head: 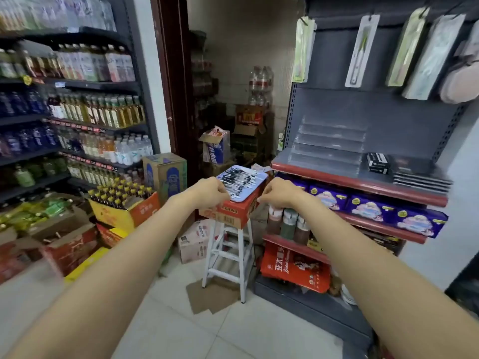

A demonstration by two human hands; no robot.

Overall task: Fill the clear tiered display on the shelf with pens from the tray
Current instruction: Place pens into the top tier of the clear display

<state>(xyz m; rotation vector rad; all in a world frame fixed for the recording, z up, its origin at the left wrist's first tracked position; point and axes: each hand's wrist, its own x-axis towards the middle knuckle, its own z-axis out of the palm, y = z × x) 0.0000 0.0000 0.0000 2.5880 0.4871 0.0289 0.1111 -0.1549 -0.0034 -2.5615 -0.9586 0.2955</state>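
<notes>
A light blue tray (255,178) holding several black and white pens (239,181) lies on a red carton (233,212) on top of a white stool (228,257). My left hand (210,190) curls over the tray's near left edge, its fingertips hidden among the pens. My right hand (278,193) curls at the tray's near right edge, knuckles up. The clear tiered display (329,143) stands with no pens in it on the red-edged shelf (357,186), to the right of and above the tray.
Black boxes (378,161) and dark flat packs (420,177) sit right of the display. Purple snack bags (370,206) fill the shelf below. Drink shelves (77,120) and open cartons (124,206) line the left. Packaged tools hang above on the right.
</notes>
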